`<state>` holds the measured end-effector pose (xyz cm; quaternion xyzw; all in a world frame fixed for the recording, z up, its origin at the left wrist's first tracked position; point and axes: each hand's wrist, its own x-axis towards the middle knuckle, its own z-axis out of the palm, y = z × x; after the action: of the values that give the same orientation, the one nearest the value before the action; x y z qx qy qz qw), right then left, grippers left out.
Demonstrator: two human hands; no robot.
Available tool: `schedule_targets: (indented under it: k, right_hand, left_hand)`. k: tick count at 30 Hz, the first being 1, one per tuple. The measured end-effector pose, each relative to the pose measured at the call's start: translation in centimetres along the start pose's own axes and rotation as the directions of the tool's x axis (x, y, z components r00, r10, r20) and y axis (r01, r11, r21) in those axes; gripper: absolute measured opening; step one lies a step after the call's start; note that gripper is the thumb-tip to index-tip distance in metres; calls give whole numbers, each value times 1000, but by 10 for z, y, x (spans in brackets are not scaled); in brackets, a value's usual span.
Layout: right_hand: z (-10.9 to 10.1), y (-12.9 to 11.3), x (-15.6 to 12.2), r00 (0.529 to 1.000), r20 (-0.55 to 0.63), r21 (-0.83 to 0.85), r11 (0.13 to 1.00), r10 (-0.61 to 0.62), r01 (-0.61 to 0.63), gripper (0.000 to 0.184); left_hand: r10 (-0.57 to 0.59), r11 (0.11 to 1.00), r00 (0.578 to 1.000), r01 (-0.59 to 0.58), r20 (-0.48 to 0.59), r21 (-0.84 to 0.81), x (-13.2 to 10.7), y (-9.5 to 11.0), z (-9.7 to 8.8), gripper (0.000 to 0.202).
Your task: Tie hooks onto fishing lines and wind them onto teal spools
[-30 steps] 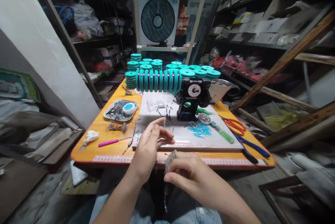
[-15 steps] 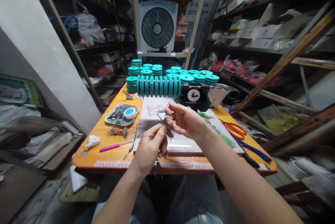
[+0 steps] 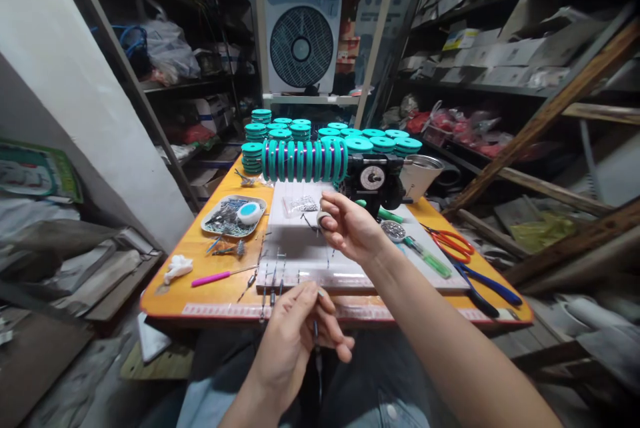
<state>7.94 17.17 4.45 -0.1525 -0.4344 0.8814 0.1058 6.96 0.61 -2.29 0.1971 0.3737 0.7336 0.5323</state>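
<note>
My left hand (image 3: 297, 331) is low at the near edge of the orange table (image 3: 225, 288), fingers pinched on a thin dark rig piece that hangs down over my lap. My right hand (image 3: 350, 228) is raised over the white board (image 3: 310, 258), fingers curled with a small ring-like piece pinched at the fingertips. Several thin rigs (image 3: 273, 281) lie along the board's near left edge. Behind stands a black line winder (image 3: 373, 181) with a row of teal spools (image 3: 303, 158) on its shaft.
A metal tray of small parts (image 3: 233, 215) and a pink-handled tool (image 3: 220, 275) lie at left. Red scissors (image 3: 450, 241), blue pliers (image 3: 480, 288) and a green tool (image 3: 423, 255) lie at right. Stacks of teal spools (image 3: 380, 143), a metal cup (image 3: 420, 175), a fan (image 3: 301, 45) and crowded shelves stand behind.
My left hand dropped from the board's near edge down toward my lap, drawing the thin piece with it. My right hand stayed raised over the board, having come up from my lap earlier.
</note>
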Motion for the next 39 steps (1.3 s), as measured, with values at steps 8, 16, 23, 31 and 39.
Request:
schedule_targets:
  k: [8, 16, 23, 31, 39]
  right_hand:
    - [-1, 0, -1, 998, 63, -11, 1000, 11, -10, 36]
    - [-5, 0, 0, 998, 61, -15, 1000, 1, 0, 37]
    - [-7, -2, -1, 997, 73, -23, 1000, 6, -4, 38]
    - [-5, 0, -1, 999, 42, -29, 1000, -10, 12, 37]
    - [-5, -22, -13, 964, 234, -507, 831, -123, 229, 32]
  left_hand:
    - [-75, 979, 988, 47, -134, -200, -13, -5, 4, 28]
    - [-110, 955, 985, 68, -131, -290, -18, -13, 2, 28]
    - [-126, 967, 984, 92, -129, -238, -13, -8, -1, 30]
    - [-121, 964, 986, 89, -114, -252, -13, -10, -2, 26]
    - [0, 1000, 999, 0, -49, -4, -1, -13, -3, 31]
